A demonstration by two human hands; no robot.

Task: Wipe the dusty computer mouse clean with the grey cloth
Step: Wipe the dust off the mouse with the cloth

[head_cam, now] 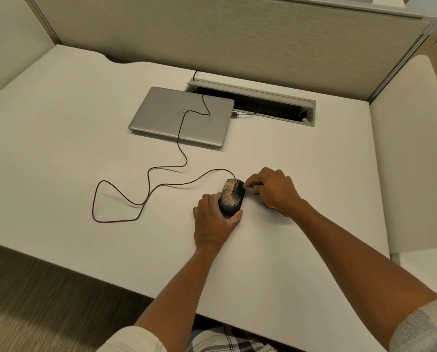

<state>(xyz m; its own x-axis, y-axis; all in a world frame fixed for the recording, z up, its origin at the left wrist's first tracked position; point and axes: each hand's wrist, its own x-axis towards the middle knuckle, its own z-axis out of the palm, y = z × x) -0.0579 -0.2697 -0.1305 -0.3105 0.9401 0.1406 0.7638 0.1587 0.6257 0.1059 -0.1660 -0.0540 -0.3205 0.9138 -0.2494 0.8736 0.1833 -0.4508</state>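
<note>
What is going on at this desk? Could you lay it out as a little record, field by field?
setting: white desk in a cubicle
mouse: black, wired, tan dust across its top
left hand: grips the mouse's near end
right hand: curled round a dark cloth at the mouse's right front
cable: loops over the desk and across the laptop
laptop: silver, closed
progress: dust remains on the mouse

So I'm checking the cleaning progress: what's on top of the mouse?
Tan dust covers much of the mouse. The left hand grips its near end, hiding that part. The right hand holds a dark cloth at its right edge.
</note>
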